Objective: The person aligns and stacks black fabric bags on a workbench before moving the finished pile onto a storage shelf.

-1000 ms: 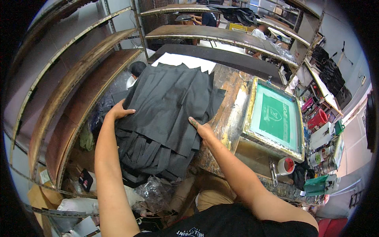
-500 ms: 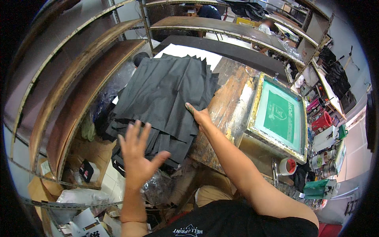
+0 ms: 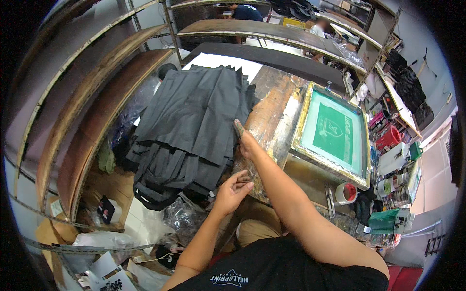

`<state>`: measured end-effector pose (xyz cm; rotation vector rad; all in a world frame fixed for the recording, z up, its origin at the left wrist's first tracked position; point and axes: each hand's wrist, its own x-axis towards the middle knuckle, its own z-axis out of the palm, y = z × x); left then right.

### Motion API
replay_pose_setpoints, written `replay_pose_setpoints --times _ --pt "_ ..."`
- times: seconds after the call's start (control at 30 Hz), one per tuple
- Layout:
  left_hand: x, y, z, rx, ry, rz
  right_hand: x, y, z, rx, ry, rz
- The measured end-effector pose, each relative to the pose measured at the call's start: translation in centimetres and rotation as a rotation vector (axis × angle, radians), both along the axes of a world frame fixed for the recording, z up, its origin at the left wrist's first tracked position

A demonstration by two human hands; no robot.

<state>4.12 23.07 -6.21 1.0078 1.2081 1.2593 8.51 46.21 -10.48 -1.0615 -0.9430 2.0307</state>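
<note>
A thick, slightly fanned stack of black fabric bags (image 3: 189, 106) lies on the worktable, with carry handles showing at its near end. My right hand (image 3: 247, 144) is at the stack's right edge, its thumb up along the side and its other fingers mostly out of sight. It looks laid against the edge and not closed on a bag. Close to the near right corner of the stack is my left hand (image 3: 234, 193), empty, palm up and fingers stretched out. Right of my right forearm, a framed printing screen (image 3: 335, 133) with green mesh rests tilted.
Wooden shelves (image 3: 97, 104) on a metal rack stand at the left. Clear plastic wrapping (image 3: 182, 216) hangs below the stack. A white tub of red ink (image 3: 346, 193) sits near the screen's near edge. Two people are beyond the far shelf.
My left hand has swung from over the near end of the bags to their near right corner. My right thumb has come off the top of the stack to its side.
</note>
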Motion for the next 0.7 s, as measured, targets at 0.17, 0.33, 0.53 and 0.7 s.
replay_pose_setpoints --times 0.17,0.33,0.53,0.7 --pt "2.2 4.8 -2.3 -0.197 -0.536 0.101 2.4 0.6 -0.3 -0.043 -0.071 -0.048" --pt "3.4 8.3 -3.7 -0.027 -0.853 0.255 3.0 0.6 -0.6 0.156 -0.334 0.084" --pt "3.1 9.3 -5.7 -0.083 -1.115 0.223 2.7 -0.2 2.7 0.752 -0.755 0.583" --pt "6.4 12.4 -0.5 -0.197 -0.982 0.518 6.1 1.3 10.3 0.870 -1.000 0.691"
